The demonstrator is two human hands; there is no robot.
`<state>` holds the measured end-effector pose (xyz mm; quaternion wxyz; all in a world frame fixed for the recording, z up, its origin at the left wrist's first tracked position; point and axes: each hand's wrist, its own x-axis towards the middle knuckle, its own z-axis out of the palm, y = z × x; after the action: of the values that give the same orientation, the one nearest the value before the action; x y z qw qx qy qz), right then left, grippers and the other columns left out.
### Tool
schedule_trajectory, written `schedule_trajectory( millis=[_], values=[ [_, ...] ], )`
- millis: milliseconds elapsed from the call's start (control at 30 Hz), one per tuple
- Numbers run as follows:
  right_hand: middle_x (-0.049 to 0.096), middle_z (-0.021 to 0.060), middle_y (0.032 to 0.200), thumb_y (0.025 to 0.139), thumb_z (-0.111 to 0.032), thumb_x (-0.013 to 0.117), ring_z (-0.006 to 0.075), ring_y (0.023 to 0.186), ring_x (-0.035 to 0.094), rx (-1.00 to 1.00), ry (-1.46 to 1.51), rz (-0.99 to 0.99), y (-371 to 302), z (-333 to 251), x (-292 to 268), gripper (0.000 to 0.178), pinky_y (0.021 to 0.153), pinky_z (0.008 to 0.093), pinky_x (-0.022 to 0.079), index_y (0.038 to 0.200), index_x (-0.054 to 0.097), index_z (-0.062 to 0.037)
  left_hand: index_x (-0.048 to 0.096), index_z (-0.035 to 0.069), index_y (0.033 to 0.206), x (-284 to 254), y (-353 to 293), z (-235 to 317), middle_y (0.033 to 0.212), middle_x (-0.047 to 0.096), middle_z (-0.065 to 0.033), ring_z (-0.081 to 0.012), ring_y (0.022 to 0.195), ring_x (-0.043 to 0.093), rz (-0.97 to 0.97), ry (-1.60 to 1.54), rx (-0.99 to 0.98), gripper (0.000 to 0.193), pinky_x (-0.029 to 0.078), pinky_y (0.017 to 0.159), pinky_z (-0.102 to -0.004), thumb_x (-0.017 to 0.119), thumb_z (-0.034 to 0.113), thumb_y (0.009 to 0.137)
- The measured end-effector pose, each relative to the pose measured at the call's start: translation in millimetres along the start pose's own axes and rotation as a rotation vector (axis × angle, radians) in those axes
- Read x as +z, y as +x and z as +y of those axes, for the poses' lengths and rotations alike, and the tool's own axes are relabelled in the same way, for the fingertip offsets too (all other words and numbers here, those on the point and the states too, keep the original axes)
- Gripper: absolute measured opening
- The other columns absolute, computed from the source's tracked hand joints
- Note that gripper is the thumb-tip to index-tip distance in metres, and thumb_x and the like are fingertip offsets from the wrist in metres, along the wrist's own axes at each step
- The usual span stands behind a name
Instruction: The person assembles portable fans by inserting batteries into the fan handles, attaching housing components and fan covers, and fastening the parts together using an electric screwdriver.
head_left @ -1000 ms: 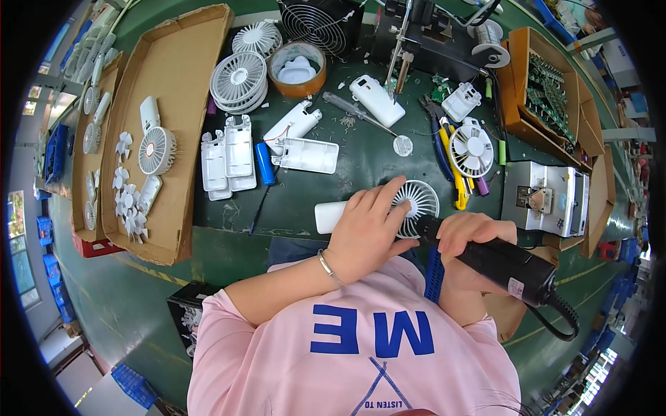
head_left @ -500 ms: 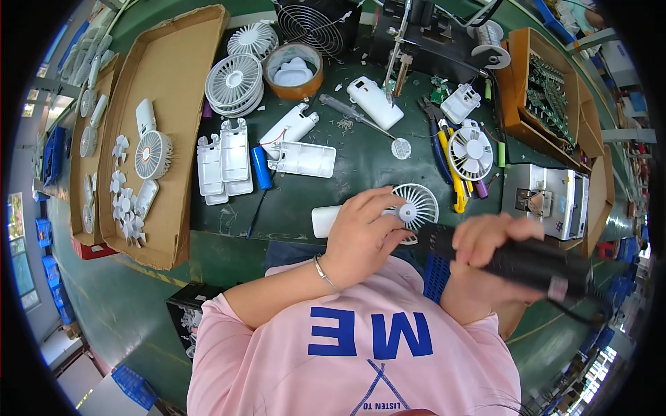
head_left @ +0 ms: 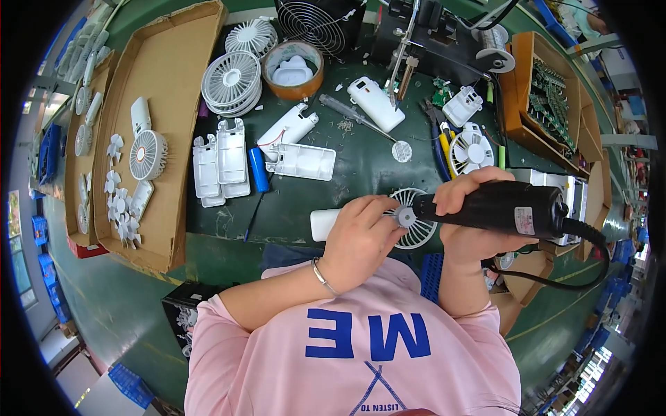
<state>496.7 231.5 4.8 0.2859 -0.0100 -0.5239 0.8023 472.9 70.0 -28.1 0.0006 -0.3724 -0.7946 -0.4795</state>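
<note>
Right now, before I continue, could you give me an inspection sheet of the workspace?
Surface: green tabletop, with small scraps scattered on it.
Things in hand: white handheld fan; black corded tool, its tip over the fan's cage, contact unclear.
Clutter: screwdriver, tape roll, blue cylinder, white housings.
Left hand: closed on the fan.
Right hand: wrapped around the tool.
Cables: black cord loops from the tool's rear.
Surroundings: cardboard tray with fan parts at left; box of circuit boards at right.
</note>
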Motion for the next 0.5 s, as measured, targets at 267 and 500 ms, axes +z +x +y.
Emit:
schedule_trajectory(
  millis=[267, 500],
  values=[
    [0.051, 0.0076, 0.060, 0.067, -0.087, 0.040, 0.0180, 0.047, 0.048, -0.074, -0.110, 0.047, -2, -6, 14, 0.092, 0.047, 0.0303, 0.042, 0.101, 0.047, -0.0024, 0.060, 0.004, 0.074, 1, 2, 0, 0.098, 0.061, -0.0086, -0.0280, 0.092, 0.058, -0.007, 0.005, -0.007, 0.016, 0.045, 0.080, -0.0379, 0.073, 0.008, 0.066],
    [0.051, 0.0083, 0.059, 0.066, -0.088, 0.039, 0.0186, 0.047, 0.049, 0.043, -0.155, 0.002, 7, -5, 20, 0.087, 0.048, 0.0307, 0.043, 0.090, 0.044, -0.0042, 0.060, 0.005, 0.075, 0, 0, -2, 0.098, 0.062, -0.0084, -0.0286, 0.094, 0.058, 0.021, -0.024, 0.007, 0.016, 0.046, 0.081, -0.0387, 0.074, 0.008, 0.067]
  ],
)
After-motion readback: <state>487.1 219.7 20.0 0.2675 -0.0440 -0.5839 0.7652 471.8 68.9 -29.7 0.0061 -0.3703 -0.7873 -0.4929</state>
